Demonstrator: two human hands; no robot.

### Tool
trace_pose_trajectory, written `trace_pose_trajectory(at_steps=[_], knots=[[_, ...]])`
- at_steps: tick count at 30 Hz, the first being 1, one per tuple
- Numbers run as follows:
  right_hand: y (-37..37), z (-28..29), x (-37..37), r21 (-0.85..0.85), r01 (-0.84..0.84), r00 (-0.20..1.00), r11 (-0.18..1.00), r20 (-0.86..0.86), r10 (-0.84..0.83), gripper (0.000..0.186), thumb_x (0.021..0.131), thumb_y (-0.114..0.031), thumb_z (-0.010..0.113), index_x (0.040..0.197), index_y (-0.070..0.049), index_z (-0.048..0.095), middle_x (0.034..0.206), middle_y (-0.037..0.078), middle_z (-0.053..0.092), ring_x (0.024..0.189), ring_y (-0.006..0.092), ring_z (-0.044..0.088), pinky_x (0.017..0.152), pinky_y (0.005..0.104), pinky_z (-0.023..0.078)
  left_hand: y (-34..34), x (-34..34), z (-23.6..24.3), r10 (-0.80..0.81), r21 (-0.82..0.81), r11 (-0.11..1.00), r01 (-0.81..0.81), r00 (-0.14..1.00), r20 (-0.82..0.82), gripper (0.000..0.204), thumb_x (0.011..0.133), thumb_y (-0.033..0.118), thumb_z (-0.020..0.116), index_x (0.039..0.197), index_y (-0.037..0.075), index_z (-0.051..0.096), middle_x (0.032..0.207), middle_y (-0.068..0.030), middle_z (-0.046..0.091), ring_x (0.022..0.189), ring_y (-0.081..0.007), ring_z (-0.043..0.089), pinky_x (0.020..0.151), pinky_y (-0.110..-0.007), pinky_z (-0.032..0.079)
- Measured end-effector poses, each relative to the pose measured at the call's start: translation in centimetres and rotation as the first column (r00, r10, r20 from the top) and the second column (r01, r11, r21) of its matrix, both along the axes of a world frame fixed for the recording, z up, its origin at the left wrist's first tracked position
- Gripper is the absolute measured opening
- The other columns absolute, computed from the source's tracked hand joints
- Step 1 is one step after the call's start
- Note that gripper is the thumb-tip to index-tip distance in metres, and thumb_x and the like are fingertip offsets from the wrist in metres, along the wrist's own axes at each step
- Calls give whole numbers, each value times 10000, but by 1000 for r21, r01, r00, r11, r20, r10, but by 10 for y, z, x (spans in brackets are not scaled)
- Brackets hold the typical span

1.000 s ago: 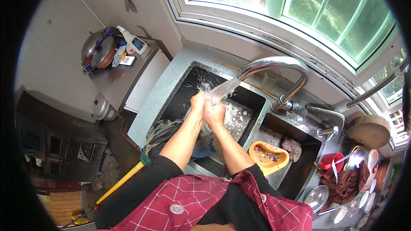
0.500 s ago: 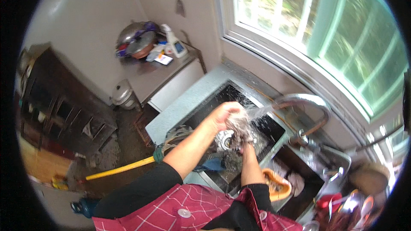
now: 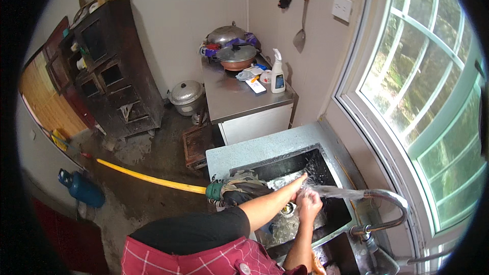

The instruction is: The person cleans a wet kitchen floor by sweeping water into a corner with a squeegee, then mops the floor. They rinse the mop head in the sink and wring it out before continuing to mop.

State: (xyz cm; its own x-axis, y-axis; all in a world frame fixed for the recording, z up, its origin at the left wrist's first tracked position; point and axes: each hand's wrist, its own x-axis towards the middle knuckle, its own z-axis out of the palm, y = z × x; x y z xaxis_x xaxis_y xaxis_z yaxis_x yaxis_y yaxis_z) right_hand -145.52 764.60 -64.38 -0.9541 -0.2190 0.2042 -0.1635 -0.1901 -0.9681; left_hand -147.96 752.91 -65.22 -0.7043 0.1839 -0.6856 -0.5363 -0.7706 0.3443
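Note:
My left hand (image 3: 297, 185) is stretched out flat, seen edge-on, at the water stream above the black sink basin (image 3: 336, 209). My right hand (image 3: 309, 204) is closed right beside it, knuckles up; what its fingers hold, if anything, is hidden. Water (image 3: 333, 192) pours from the curved metal faucet (image 3: 400, 204) onto both hands and splashes against the far basin wall. Beneath them, water swirls around a round drain fitting (image 3: 288, 209). A mop (image 3: 239, 186) with a green collar and a yellow handle (image 3: 153, 177) rests its cloth strips over the sink's left edge, by my left forearm.
A steel-topped counter (image 3: 224, 104) beyond the sink carries a lidded pan (image 3: 237, 57) and a spray bottle (image 3: 277, 74). A lidded pot (image 3: 186, 97), a dark wooden cabinet (image 3: 109, 71) and a blue gas cylinder (image 3: 84, 189) stand at left. A barred window (image 3: 423, 66) is at right.
The view has swung, showing more of the room at left. My hands have drawn together at the stream, with less spray over them. My right hand has come up beside the left.

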Motion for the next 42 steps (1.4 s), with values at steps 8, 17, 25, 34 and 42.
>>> trace_pose_trajectory(at_steps=[8,17,25,34,42], knots=[[-21,41,12,492,540,742,683,-660,-112,190,714,-216,667,683,-68,551,904,155,583,865,343,542,767,458,432,32,-6,-16,252,-292,898,-330,928,-276,337,878,355,473,782,61,606,782,-102,613,680,-234,586,641,-399,488],[-25,-7,-46,648,495,851,578,-496,-174,229,758,-258,589,692,-39,575,699,122,603,669,319,591,597,442,443,8,-28,-36,201,-515,815,-265,963,-178,231,827,185,497,744,-13,584,739,-133,616,662,-225,597,522,-427,470],[-3,0,-74,671,331,842,664,107,-529,343,804,-323,594,800,18,631,825,244,640,836,391,620,737,463,465,28,-23,-5,101,-358,923,-139,987,-123,194,853,166,466,820,37,608,771,-111,636,700,-231,614,647,-379,513],[42,-37,-76,-260,274,616,926,787,39,337,893,-262,559,981,63,586,907,139,638,797,244,631,687,385,521,-41,12,42,-208,-434,886,164,977,-56,309,967,310,428,1164,99,537,1116,-96,612,977,-233,619,820,-472,518],[-3,8,-43,-351,416,859,839,454,-236,85,867,-92,548,912,-22,569,844,68,611,752,205,609,684,329,502,-19,19,53,-223,-196,953,233,972,71,541,907,546,421,1183,96,541,1225,-127,536,1156,-290,505,937,-553,414]])
